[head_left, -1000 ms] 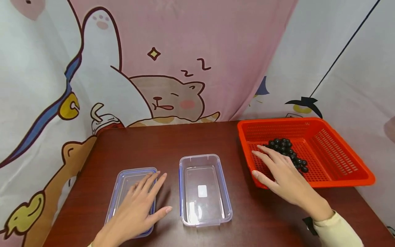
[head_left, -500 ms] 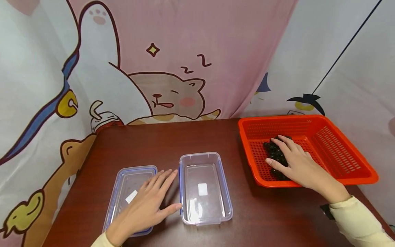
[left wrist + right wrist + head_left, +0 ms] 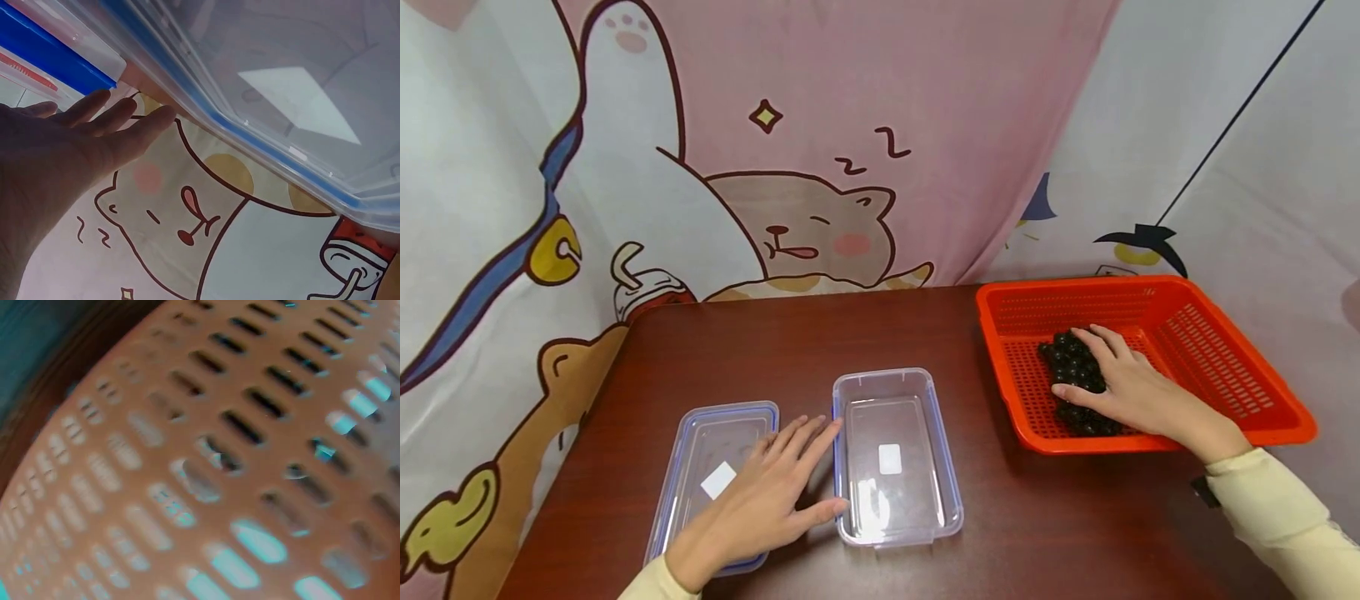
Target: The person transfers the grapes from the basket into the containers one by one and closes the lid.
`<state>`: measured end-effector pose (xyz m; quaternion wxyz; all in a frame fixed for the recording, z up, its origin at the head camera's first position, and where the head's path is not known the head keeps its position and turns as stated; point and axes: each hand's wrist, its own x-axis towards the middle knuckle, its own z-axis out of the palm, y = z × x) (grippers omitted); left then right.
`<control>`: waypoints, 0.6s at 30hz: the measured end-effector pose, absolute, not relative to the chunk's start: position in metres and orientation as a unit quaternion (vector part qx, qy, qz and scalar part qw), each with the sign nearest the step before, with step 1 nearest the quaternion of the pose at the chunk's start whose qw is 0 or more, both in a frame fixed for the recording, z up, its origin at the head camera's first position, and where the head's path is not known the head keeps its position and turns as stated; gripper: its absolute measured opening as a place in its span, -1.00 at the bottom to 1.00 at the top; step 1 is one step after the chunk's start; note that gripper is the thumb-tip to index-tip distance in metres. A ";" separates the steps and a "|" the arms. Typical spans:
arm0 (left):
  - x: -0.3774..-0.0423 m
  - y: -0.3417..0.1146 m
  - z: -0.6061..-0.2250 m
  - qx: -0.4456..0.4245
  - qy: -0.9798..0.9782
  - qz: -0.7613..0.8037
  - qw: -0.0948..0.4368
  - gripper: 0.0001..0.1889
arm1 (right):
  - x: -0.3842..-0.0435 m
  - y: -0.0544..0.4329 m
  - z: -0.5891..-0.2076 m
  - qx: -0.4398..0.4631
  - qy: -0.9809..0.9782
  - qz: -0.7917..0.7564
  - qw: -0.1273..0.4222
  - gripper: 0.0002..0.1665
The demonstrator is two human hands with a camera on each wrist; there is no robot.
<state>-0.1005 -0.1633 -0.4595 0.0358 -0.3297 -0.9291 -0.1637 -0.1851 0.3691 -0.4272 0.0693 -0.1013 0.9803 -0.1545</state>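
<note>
A bunch of black grapes (image 3: pixel 1070 364) lies in the red plastic basket (image 3: pixel 1011 387). My right hand (image 3: pixel 1138 390) holds the bunch from above, thumb on its near left side and fingers curved over the far side; some fingertips are hidden. My left hand (image 3: pixel 767 492) extends its fingers between a clear lid (image 3: pixel 700 442) and a clear, uncovered food container (image 3: pixel 891 500). Its thumb is right at the container's left rim. In the left wrist view, that hand (image 3: pixel 75 144) stretches straight fingers toward the container's blue edge (image 3: pixel 53 44), with the lid (image 3: pixel 312 162) beside them.
All stands on a dark red-brown table (image 3: pixel 782 342). Behind it hangs a cartoon-printed curtain (image 3: pixel 992 125). Slotted basket wall (image 3: pixel 244 425) fills the right wrist view. A small dark object (image 3: pixel 1205 492) shows beside the right sleeve.
My right hand has moved right and down from the basket's left side onto the grapes, its fingers bending round them. My left hand has shifted right from over the lid toward the container.
</note>
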 end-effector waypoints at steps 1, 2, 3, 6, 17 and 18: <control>-0.101 -0.163 -0.460 -0.333 -0.928 -0.165 0.036 0.00 | -0.186 0.371 -0.428 -0.100 0.980 -0.157 0.073 0.36; -0.101 -0.163 -0.460 -0.335 -0.927 -0.164 0.034 0.00 | -0.188 0.373 -0.429 -0.101 0.979 -0.159 0.075 0.38; -0.101 -0.162 -0.460 -0.337 -0.926 -0.166 0.032 -0.01 | -0.189 0.375 -0.431 -0.102 0.979 -0.160 0.077 0.39; -0.101 -0.163 -0.459 -0.338 -0.925 -0.172 0.028 -0.02 | -0.193 0.377 -0.435 -0.109 0.976 -0.170 0.077 0.42; -0.106 -0.162 -0.456 -0.344 -0.924 -0.166 0.017 0.05 | -0.201 0.378 -0.439 -0.165 0.967 -0.182 0.067 0.31; -0.107 -0.162 -0.456 -0.344 -0.924 -0.165 0.017 0.05 | -0.203 0.378 -0.438 -0.167 0.966 -0.183 0.068 0.31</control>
